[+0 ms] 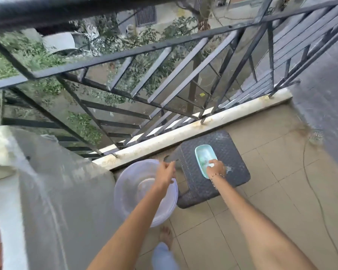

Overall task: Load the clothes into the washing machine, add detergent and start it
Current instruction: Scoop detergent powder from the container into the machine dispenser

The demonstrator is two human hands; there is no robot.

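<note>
A teal rectangular tub [200,152] of white detergent powder sits on a dark woven stool [230,152]. My right hand [216,168] reaches into the tub's near end, fingers closed around a small white scoop [211,164]. My left hand [167,171] hovers above a round translucent basin [129,190] on the floor, fingers loosely curled, nothing seen in it. The washing machine [53,191], under a grey-white cover, fills the left side. No clothes are in view.
A black metal balcony railing [164,78] on a pale curb [183,131] runs across the back, with trees and ground far below. The floor is beige tile [271,182]. A thin cable [316,197] trails at right. My bare foot [166,235] stands near the basin.
</note>
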